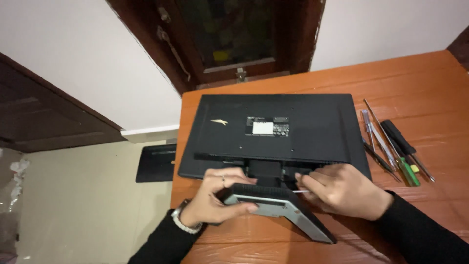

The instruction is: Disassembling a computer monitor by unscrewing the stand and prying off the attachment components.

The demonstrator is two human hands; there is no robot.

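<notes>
A black flat monitor [293,129] lies face down on the orange wooden table [430,78], its back up with a white label in the middle. Its stand base [278,208], black with a grey underside, rises toward me at the near edge. My left hand [220,193] grips the left end of that base, a ring on one finger and a metal watch at the wrist. My right hand [339,188] rests at the stand's neck and holds a thin metal tool [302,191], whose tip points left toward the neck.
Several screwdrivers and tweezers [393,144] lie on the table right of the monitor, one with a green handle. A black flat panel [156,163] lies on the floor left of the table. A dark wooden door frame and white wall stand behind.
</notes>
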